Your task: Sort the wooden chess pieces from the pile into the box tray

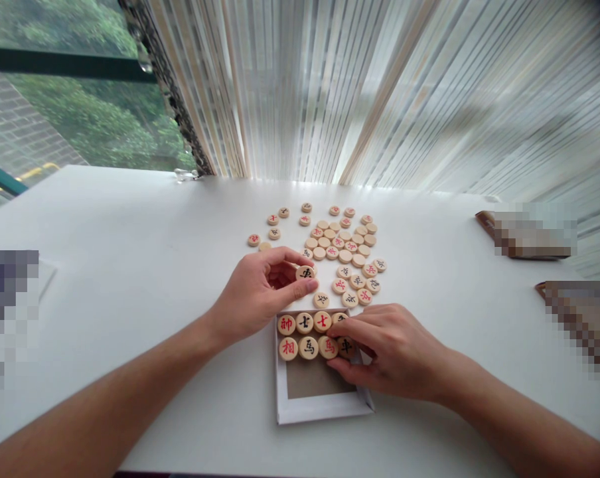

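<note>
My left hand point(260, 284) pinches a Chinese chess piece point(306, 273) with a black character, just above the table and beyond the box. My right hand point(392, 348) rests over the right side of an open white box point(324, 406). Its thumb and fingertips close around the lower row, at the piece with a red horse character point(328, 346) and the black-marked piece point(346, 348) beside it. Two rows of pieces lie face up in the box, among them a red-marked piece point(287, 324) at the far left corner. My right fingers partly cover the upper row's right end.
Many loose chess pieces point(346, 256) are scattered on the white table point(145, 265) beyond the box, some face up, some blank side up. Two brown-edged objects point(524, 239) lie at the right. A blurred item point(8, 312) is at the left edge. Striped curtains point(300, 99) hang behind.
</note>
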`<state>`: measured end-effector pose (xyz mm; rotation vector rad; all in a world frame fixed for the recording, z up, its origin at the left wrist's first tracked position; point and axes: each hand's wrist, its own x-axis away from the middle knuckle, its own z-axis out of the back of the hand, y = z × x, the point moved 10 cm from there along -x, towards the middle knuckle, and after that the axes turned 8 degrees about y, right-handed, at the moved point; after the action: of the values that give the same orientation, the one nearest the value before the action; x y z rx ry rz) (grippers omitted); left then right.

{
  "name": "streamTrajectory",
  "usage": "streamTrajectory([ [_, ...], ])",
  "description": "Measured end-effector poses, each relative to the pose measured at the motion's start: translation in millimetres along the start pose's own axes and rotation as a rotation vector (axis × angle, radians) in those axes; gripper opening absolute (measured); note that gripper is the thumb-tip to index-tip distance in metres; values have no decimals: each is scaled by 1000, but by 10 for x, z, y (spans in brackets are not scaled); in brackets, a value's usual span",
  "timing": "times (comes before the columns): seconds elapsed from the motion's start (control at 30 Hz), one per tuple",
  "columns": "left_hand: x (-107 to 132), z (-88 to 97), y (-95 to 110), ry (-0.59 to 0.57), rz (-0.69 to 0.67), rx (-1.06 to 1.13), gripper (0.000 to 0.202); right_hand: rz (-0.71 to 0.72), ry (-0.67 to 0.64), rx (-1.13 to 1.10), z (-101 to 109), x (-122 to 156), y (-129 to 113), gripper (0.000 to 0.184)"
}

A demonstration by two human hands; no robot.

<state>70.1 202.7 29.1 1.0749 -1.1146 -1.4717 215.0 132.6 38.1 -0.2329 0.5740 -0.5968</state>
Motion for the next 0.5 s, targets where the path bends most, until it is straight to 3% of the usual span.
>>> streamTrajectory([
  [0.5, 13, -24, 61, -4, -31, 8, 30, 16, 12, 31, -10, -12, -32, 11],
])
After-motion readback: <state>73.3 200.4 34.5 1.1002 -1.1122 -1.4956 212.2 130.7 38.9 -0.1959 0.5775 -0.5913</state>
